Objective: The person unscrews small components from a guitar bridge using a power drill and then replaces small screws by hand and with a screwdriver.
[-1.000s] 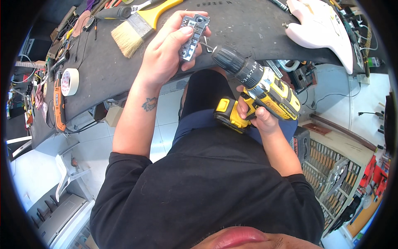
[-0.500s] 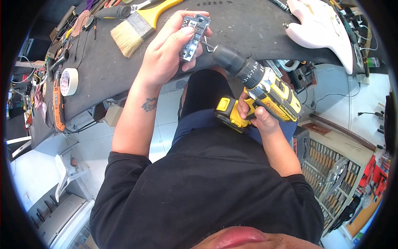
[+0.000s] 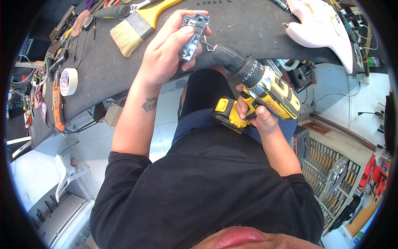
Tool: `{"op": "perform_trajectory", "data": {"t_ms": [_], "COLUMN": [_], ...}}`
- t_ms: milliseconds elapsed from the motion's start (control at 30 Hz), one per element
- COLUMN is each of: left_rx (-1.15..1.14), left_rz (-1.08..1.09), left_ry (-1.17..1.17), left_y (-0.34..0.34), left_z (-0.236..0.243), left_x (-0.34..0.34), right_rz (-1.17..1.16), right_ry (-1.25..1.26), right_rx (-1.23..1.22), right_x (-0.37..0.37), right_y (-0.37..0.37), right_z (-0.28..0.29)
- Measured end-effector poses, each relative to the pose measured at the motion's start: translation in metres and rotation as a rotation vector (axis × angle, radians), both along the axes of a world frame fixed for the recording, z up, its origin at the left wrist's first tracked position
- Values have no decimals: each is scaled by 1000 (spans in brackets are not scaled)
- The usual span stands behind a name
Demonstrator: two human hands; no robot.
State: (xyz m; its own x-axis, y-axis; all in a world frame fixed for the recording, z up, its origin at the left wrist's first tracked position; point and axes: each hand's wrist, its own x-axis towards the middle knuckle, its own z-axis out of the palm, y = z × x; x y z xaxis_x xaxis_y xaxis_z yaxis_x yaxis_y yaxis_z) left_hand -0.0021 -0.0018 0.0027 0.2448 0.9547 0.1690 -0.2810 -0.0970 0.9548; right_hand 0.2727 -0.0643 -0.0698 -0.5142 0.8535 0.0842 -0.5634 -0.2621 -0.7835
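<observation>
I note left hand (image 3: 166,50) gripping slotted silver metal block (image 3: 194,38); right hand (image 3: 261,117) gripping yellow-and-black cordless drill (image 3: 267,88), thin bit (image 3: 207,43) beside block.

The left hand (image 3: 159,52) hides part of the metal piece (image 3: 192,43), and the top edge crops the paintbrush (image 3: 140,26).

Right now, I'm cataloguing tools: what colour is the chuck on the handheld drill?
The chuck is black, shown best in the head view.
</observation>
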Motion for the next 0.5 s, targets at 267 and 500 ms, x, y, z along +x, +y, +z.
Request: {"op": "perform_trajectory", "data": {"t_ms": [267, 500], "left_rx": [-37, -40], "left_rz": [25, 24], "left_ry": [-63, -80], "left_y": [1, 1], "left_z": [1, 1], "left_x": [0, 1], "right_rz": [-9, -48], "right_ry": [30, 53], "right_rx": [25, 51], "right_x": [7, 5], "right_y": [3, 5], "right_z": [-4, -6]}}
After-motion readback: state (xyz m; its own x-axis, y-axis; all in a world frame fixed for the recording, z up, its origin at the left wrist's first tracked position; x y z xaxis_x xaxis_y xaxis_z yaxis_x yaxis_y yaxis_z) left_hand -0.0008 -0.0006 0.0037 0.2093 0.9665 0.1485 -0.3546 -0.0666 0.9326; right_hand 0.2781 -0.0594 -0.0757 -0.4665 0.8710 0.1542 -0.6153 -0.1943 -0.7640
